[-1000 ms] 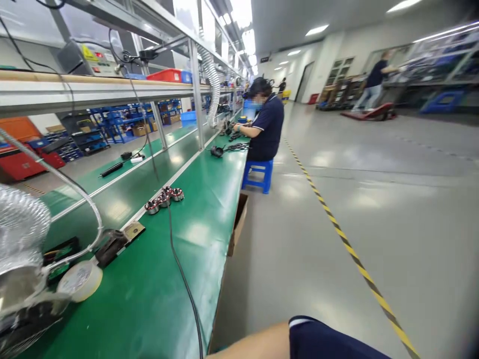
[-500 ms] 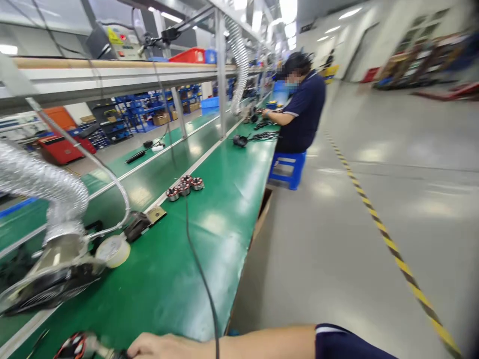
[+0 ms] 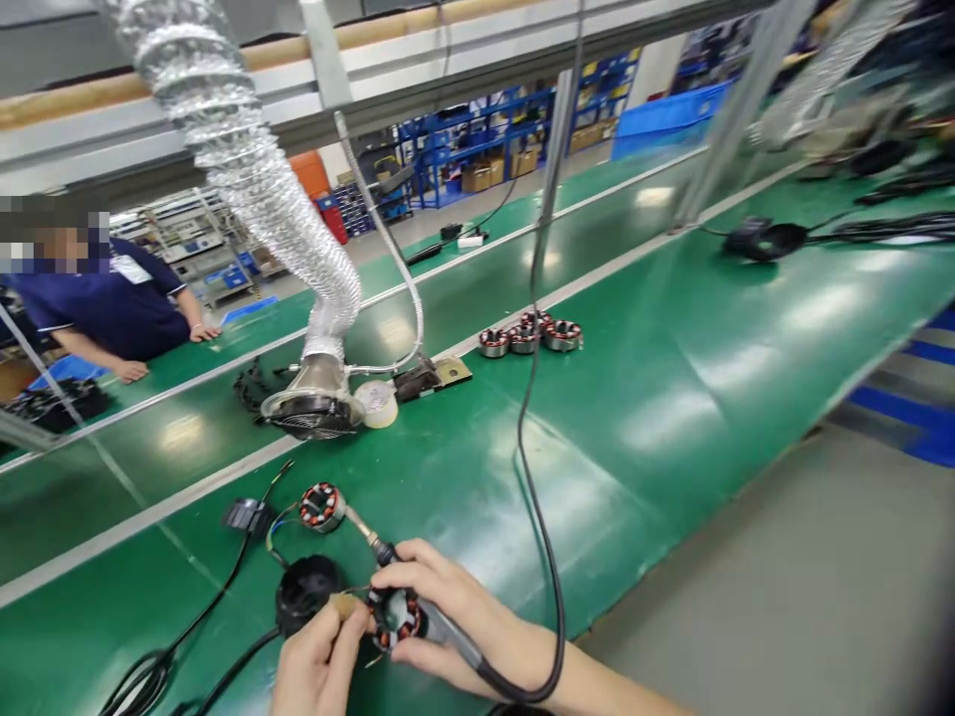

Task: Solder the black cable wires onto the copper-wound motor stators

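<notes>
My right hand (image 3: 455, 622) is closed around a soldering iron (image 3: 373, 545). Its metal tip points up-left toward a red-and-copper wound stator (image 3: 320, 505) lying on the green belt. A second stator (image 3: 397, 615) sits between my two hands, against my right fingers. My left hand (image 3: 320, 661) pinches a small tan piece at that stator's left edge. A black round part (image 3: 307, 590) lies just left of the held stator. The iron's black cable (image 3: 533, 557) loops up from my right wrist.
A silver fume duct ends in a funnel (image 3: 313, 403) beside a tape roll (image 3: 378, 403) and a black-and-brass fixture (image 3: 433, 376). Three stators (image 3: 529, 335) lie farther along the belt. A person in a dark blue shirt (image 3: 111, 308) works across the bench. Blue stool (image 3: 925, 398) at right.
The view swung from the aisle and a seated co-worker down-left onto the bench. Both my hands came into view, now holding the soldering iron and a stator.
</notes>
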`<state>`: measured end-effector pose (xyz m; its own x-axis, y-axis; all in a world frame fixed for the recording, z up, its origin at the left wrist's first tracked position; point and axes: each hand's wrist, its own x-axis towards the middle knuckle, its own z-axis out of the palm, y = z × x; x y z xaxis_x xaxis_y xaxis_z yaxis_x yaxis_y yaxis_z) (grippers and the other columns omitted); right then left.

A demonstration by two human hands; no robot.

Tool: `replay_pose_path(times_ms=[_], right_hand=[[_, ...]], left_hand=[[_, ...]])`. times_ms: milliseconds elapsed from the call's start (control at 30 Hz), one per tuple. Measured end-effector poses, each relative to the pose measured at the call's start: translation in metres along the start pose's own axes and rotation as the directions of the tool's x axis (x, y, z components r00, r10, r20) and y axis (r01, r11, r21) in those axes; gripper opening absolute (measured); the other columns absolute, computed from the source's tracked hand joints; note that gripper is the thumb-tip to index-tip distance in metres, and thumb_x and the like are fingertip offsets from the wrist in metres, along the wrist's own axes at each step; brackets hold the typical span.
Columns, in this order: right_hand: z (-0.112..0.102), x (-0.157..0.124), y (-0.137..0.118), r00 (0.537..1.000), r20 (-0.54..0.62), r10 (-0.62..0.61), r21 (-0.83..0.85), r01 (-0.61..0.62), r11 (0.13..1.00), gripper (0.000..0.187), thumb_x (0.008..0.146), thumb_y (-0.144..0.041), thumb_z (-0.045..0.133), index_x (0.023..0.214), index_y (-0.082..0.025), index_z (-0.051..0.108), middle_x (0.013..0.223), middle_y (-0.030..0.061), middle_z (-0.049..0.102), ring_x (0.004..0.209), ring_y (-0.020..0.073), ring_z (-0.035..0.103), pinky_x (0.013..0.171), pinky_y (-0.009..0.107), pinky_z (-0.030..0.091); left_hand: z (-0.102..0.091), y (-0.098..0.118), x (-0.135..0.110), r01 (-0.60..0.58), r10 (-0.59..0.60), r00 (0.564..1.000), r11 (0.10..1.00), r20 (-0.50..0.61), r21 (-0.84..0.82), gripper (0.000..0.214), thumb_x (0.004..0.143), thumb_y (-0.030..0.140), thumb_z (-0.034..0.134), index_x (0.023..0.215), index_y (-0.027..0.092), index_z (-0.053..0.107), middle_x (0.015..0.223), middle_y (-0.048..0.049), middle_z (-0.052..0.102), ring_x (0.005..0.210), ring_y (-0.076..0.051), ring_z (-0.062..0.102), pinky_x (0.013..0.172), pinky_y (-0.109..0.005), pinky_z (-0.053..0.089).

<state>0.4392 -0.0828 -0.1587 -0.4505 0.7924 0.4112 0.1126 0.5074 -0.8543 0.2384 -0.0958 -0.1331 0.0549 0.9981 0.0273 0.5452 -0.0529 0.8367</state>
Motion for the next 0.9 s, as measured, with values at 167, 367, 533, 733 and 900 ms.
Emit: replay_pose_path(times_ms=[167, 367, 533, 733, 900], right_hand=[[0.001, -0.001, -0.002, 0.999, -0.005, 0.040, 0.027, -0.040, 0.999, 0.060, 0.076, -0.011, 0.069, 0.131, -0.026, 0.049, 0.122, 0.0077, 0.048, 0.108, 0.0171, 0.057, 0.095, 0.028, 0.045], [0.003, -0.002, -0.005, 0.998, 0.002, 0.061, 0.008, -0.061, 0.998, 0.062, 0.072, -0.007, 0.064, 0.129, -0.027, 0.048, 0.122, 0.0074, 0.050, 0.110, 0.0175, 0.058, 0.093, 0.026, 0.048], [0.005, -0.004, -0.001, 0.995, 0.017, 0.094, -0.026, -0.094, 0.995, 0.064, 0.070, -0.007, 0.066, 0.129, -0.026, 0.050, 0.124, 0.0093, 0.050, 0.114, 0.0206, 0.058, 0.097, 0.030, 0.048], [0.003, -0.003, -0.001, 0.991, 0.030, 0.131, -0.049, -0.129, 0.990, 0.060, 0.072, -0.007, 0.068, 0.127, -0.027, 0.054, 0.128, 0.0099, 0.052, 0.121, 0.0225, 0.056, 0.100, 0.033, 0.048], [0.004, -0.004, 0.002, 0.990, 0.041, 0.136, -0.083, -0.132, 0.988, 0.057, 0.074, -0.012, 0.072, 0.127, -0.027, 0.056, 0.129, 0.0104, 0.053, 0.121, 0.0232, 0.057, 0.099, 0.034, 0.050]], left_hand=[[-0.008, -0.011, -0.007, -0.070, 0.093, 0.990, 0.979, -0.110, 0.193, 0.035, 0.092, 0.047, 0.051, 0.101, 0.021, 0.073, 0.100, -0.0092, 0.076, 0.090, -0.022, 0.071, 0.081, -0.025, 0.053], [-0.015, -0.008, -0.017, -0.156, 0.151, 0.988, 0.913, 0.041, 0.376, 0.022, 0.094, 0.033, 0.049, 0.086, 0.025, 0.067, 0.080, -0.0048, 0.073, 0.066, -0.017, 0.068, 0.062, -0.020, 0.048], [-0.016, 0.003, -0.021, -0.062, 0.030, 0.994, 0.947, 0.108, 0.314, 0.024, 0.094, 0.038, 0.048, 0.084, 0.021, 0.062, 0.062, -0.0003, 0.058, 0.056, -0.014, 0.053, 0.057, -0.022, 0.040], [-0.013, 0.011, -0.019, 0.131, -0.128, 0.983, 0.991, 0.134, -0.014, 0.034, 0.094, 0.045, 0.044, 0.076, 0.020, 0.055, 0.057, 0.0018, 0.052, 0.055, -0.014, 0.047, 0.057, -0.024, 0.035], [-0.002, 0.015, -0.012, 0.256, -0.210, 0.963, 0.908, 0.167, -0.331, 0.037, 0.087, 0.051, 0.056, 0.073, 0.018, 0.053, 0.049, 0.0031, 0.051, 0.052, -0.012, 0.044, 0.059, -0.024, 0.035]])
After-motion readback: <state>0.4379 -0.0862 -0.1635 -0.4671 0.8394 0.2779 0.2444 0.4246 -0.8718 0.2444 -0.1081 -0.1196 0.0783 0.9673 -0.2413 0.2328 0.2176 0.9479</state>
